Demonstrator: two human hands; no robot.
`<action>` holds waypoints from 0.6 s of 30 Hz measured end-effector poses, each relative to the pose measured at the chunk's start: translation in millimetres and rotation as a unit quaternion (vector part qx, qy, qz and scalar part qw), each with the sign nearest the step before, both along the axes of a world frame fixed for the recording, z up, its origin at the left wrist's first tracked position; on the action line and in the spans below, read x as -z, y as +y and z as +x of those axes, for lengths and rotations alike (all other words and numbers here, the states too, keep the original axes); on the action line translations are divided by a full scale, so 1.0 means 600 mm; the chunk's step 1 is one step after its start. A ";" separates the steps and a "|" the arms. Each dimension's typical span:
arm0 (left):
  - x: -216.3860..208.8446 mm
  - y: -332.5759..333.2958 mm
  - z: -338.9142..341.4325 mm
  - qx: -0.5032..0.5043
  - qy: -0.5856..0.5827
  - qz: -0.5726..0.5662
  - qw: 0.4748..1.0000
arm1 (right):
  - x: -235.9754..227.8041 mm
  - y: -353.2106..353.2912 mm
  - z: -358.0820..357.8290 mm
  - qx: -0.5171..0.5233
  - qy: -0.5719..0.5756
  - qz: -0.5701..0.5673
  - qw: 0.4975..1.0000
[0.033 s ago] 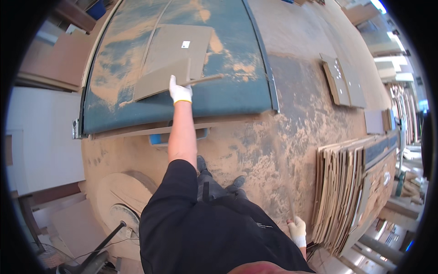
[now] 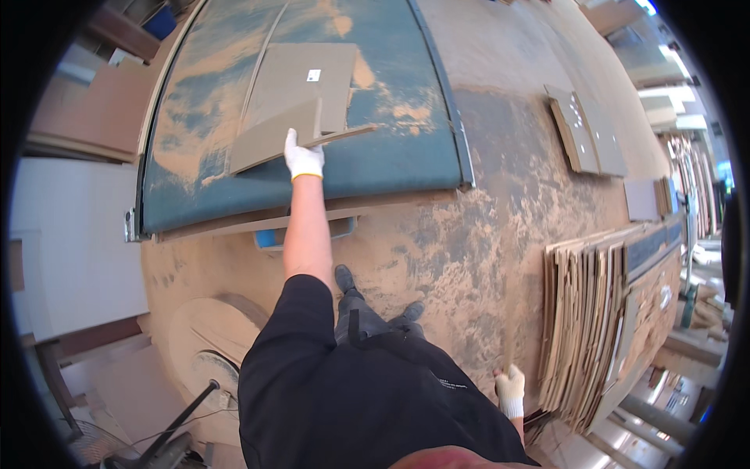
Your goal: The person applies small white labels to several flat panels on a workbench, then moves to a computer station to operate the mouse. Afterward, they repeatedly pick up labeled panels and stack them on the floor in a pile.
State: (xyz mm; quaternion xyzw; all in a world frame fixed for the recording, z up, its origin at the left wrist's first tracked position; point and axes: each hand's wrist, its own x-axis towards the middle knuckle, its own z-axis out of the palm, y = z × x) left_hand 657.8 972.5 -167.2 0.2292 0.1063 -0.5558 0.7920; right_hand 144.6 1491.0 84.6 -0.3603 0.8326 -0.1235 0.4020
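My left hand [image 2: 304, 159], in a white glove with a yellow cuff, reaches forward over the blue-green conveyor belt [image 2: 383, 160]. Its fingers close over the near edge of a small grey board [image 2: 269, 139], tilted over a larger grey board [image 2: 320, 59] with a white label. From that grip a narrow strip [image 2: 348, 134] juts to the right; whether it is joined to the small board I cannot tell. Low at my right side, my right hand [image 2: 509, 388], gloved in cream, is closed. A thin, blurred stick-like shape rises above it, too faint to name.
Sawdust lies over belt and floor. A blue bin [image 2: 269, 238] sits under the belt's near end. To the right are a leaning stack of boards [image 2: 582, 320] and labelled panels [image 2: 586, 137]. A round dusty machine base [image 2: 207, 332] stands at left, near a white panel [image 2: 78, 234].
The whole view has shifted slightly, so belt and boards sit a little further left. Both hands keep nearly the same positions and stay closed.
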 end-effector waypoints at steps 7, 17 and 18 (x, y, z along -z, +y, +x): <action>-0.216 0.206 0.011 -0.079 -0.340 0.099 0.932 | 0.127 0.108 -0.211 0.137 -0.122 -0.047 0.982; -0.443 0.386 -0.523 0.007 -0.269 -0.196 0.943 | 0.258 0.481 -0.499 0.557 -0.035 -0.240 0.795; -0.441 0.416 -0.568 -0.006 -0.226 -0.183 0.957 | 0.259 0.480 -0.542 0.564 -0.034 -0.256 0.784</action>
